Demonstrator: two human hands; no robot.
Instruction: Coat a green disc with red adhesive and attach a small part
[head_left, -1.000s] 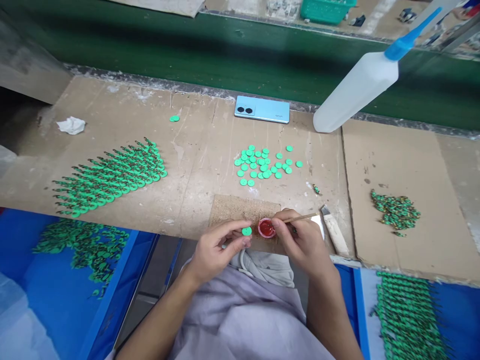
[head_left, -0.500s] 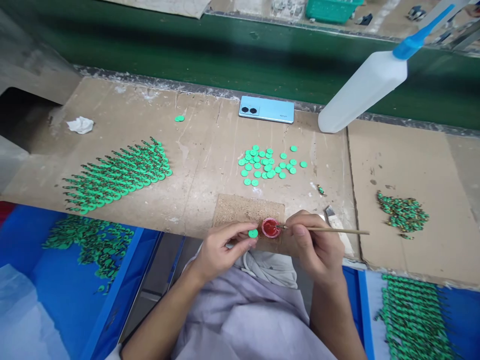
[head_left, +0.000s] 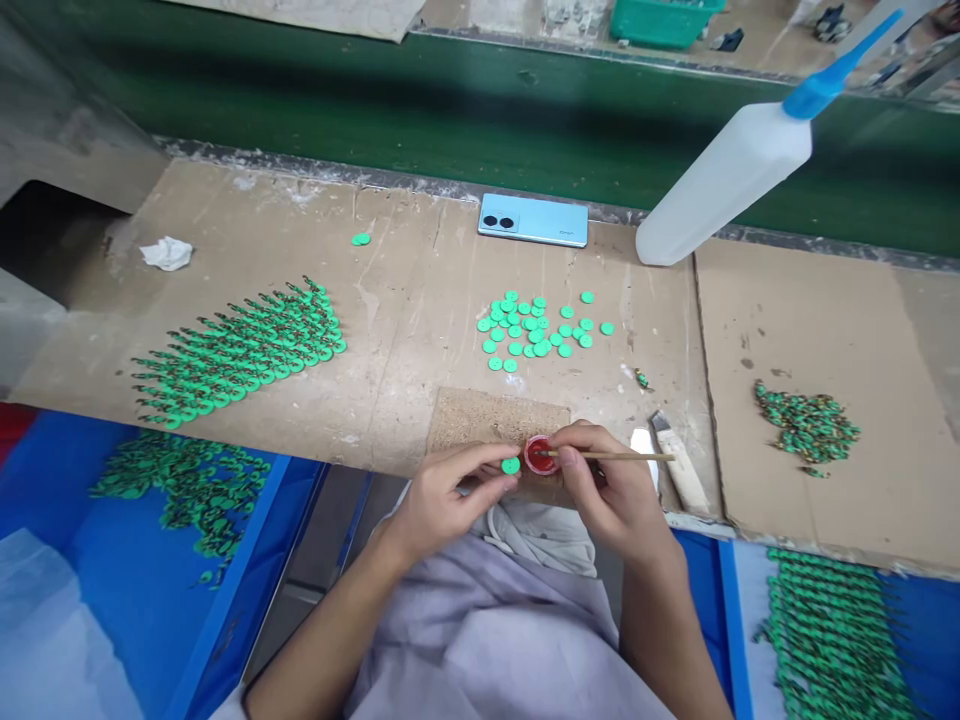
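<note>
**At the bench's near edge: disc and stick over red pot**

Head view: at the near edge of the cardboard-covered bench (head_left: 420,300), I see the left hand (head_left: 442,500) pinching one green disc (head_left: 511,465) between thumb and fingertips, just beside the small red pot (head_left: 538,455). The right hand (head_left: 615,495) is closed on a thin stick (head_left: 615,457), its tip in the pot. Loose green discs (head_left: 536,330) lie farther back, before a blue phone (head_left: 533,220).

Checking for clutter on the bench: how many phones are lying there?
1. The phone lies face down at the bench's far edge, behind the loose green discs.
</note>
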